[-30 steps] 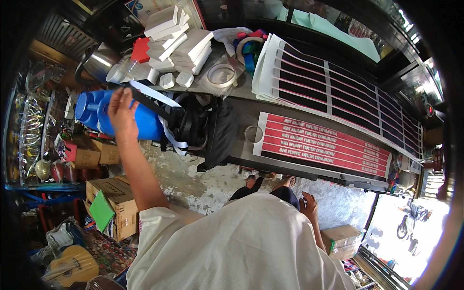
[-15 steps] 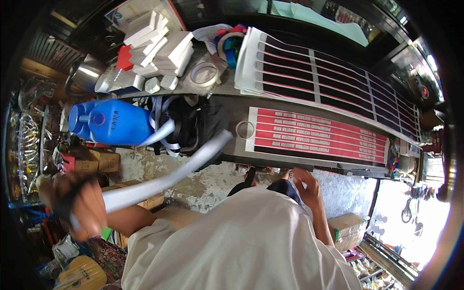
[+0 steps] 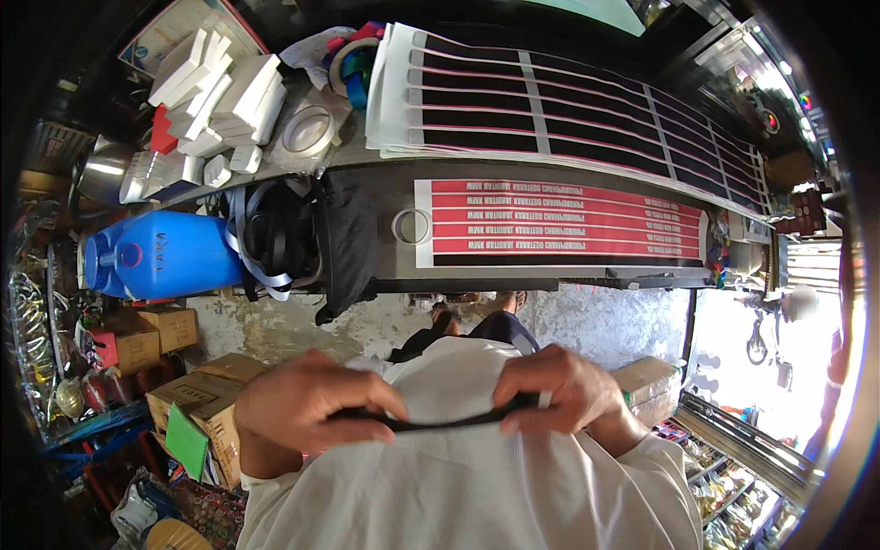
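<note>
A narrow black strip point(image 3: 449, 423) stretches between my two hands in front of my pale shirt. My left hand point(image 3: 312, 401) pinches one end, and my right hand point(image 3: 561, 392) grips the other with its fingers curled. Both hands are slightly blurred. Beyond them, on the dark table, lies a white sheet printed with red bands point(image 3: 559, 220). A ring of tape point(image 3: 396, 226) rests by the sheet's left end. Farther left are a black fabric bag point(image 3: 346, 243), a bundle of black and white straps point(image 3: 240, 240) and a blue plastic jug point(image 3: 179, 255).
The raised shelf behind holds a stack of black-panelled sheets point(image 3: 477, 101), white boxes point(image 3: 243, 96) and a tape roll point(image 3: 287, 134). Cardboard boxes point(image 3: 197, 390) and a green notebook point(image 3: 187, 444) stand at left. Another carton point(image 3: 651, 385) sits at right, near a bright doorway.
My left hand has come in from the far left with the strip, whose long white length had trailed over the table. My right hand has risen and now grips it too. The view has shifted.
</note>
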`<act>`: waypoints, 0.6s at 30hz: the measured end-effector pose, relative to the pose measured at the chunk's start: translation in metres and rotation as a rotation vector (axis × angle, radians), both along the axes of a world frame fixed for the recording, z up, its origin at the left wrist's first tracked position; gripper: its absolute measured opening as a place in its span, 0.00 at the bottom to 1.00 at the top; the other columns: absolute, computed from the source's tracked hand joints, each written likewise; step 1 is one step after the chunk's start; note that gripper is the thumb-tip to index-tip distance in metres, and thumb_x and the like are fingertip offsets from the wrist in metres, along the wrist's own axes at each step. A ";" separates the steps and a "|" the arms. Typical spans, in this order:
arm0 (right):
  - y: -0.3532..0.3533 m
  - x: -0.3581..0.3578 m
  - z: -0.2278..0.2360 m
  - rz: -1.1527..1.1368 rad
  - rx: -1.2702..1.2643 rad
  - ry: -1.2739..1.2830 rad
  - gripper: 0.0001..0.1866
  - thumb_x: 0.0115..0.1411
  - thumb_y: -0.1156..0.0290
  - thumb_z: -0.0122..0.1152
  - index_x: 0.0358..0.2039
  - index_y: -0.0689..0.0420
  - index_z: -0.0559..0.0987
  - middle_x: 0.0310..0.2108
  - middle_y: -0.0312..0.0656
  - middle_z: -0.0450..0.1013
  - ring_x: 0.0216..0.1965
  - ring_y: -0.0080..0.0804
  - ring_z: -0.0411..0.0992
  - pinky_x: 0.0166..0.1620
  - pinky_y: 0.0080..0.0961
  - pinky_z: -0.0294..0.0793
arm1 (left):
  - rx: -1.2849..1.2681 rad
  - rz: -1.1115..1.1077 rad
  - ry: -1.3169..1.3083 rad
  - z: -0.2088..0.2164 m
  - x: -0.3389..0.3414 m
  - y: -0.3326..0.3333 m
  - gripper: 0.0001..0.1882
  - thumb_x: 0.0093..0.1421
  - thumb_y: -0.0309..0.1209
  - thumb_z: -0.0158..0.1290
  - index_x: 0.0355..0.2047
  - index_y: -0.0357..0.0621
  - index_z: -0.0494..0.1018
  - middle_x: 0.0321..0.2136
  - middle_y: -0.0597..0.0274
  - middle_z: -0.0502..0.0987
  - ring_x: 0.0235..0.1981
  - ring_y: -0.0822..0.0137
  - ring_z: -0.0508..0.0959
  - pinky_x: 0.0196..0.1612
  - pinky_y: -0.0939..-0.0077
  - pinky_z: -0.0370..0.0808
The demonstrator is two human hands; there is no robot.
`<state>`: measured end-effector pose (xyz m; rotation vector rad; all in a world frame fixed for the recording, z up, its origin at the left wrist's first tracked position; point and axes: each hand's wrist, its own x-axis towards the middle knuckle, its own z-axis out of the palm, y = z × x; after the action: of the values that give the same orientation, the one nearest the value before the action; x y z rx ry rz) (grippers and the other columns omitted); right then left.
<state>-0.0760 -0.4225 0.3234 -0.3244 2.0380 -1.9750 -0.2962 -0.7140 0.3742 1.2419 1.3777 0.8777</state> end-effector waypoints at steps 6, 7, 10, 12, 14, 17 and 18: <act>0.078 0.076 -0.071 -0.546 0.434 -0.286 0.08 0.66 0.71 0.73 0.40 0.60 0.83 0.28 0.39 0.81 0.30 0.23 0.77 0.35 0.27 0.76 | -0.364 0.412 -0.268 -0.105 -0.028 -0.011 0.11 0.69 0.29 0.66 0.47 0.38 0.80 0.31 0.70 0.83 0.32 0.80 0.79 0.37 0.79 0.74; 0.094 0.088 -0.084 -0.605 0.456 -0.354 0.07 0.67 0.71 0.72 0.39 0.60 0.83 0.27 0.38 0.80 0.29 0.21 0.75 0.35 0.26 0.75 | -0.356 0.409 -0.267 -0.123 -0.031 -0.008 0.10 0.69 0.28 0.66 0.47 0.38 0.80 0.30 0.71 0.82 0.32 0.80 0.77 0.37 0.79 0.74; 0.140 0.120 -0.121 -0.764 0.463 -0.386 0.08 0.68 0.69 0.72 0.39 0.60 0.82 0.27 0.32 0.77 0.29 0.16 0.69 0.34 0.23 0.72 | -0.392 0.391 -0.183 -0.174 -0.039 0.009 0.08 0.70 0.26 0.63 0.46 0.36 0.79 0.31 0.71 0.80 0.34 0.80 0.75 0.39 0.80 0.74; 0.171 0.136 -0.137 -0.808 0.497 -0.378 0.08 0.69 0.70 0.71 0.39 0.60 0.81 0.27 0.30 0.76 0.28 0.14 0.67 0.33 0.21 0.69 | -0.355 0.386 -0.142 -0.202 -0.041 0.025 0.08 0.71 0.27 0.63 0.46 0.36 0.80 0.32 0.71 0.80 0.35 0.80 0.75 0.39 0.79 0.74; 0.200 0.145 -0.148 -0.852 0.510 -0.338 0.09 0.69 0.70 0.71 0.38 0.60 0.80 0.26 0.30 0.76 0.28 0.14 0.66 0.33 0.20 0.67 | -0.354 0.382 -0.071 -0.227 -0.042 0.043 0.08 0.71 0.27 0.63 0.46 0.36 0.80 0.34 0.70 0.80 0.36 0.80 0.75 0.40 0.79 0.74; 0.245 0.157 -0.151 -0.838 0.528 -0.428 0.10 0.69 0.69 0.71 0.37 0.60 0.80 0.25 0.30 0.74 0.27 0.15 0.65 0.32 0.21 0.66 | -0.264 0.565 -0.076 -0.266 -0.032 0.077 0.08 0.70 0.25 0.62 0.46 0.36 0.80 0.34 0.69 0.80 0.36 0.80 0.75 0.40 0.78 0.74; 0.260 0.158 -0.152 -0.826 0.598 -0.417 0.10 0.68 0.69 0.72 0.37 0.61 0.80 0.25 0.32 0.75 0.27 0.16 0.66 0.32 0.22 0.67 | -0.259 0.615 -0.007 -0.281 -0.030 0.088 0.08 0.69 0.24 0.62 0.46 0.35 0.79 0.35 0.67 0.81 0.36 0.78 0.76 0.40 0.77 0.75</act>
<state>0.0817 -0.1629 0.1715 1.1052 2.5125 -1.4249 -0.3262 -0.6260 0.0937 0.6153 1.8414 1.0665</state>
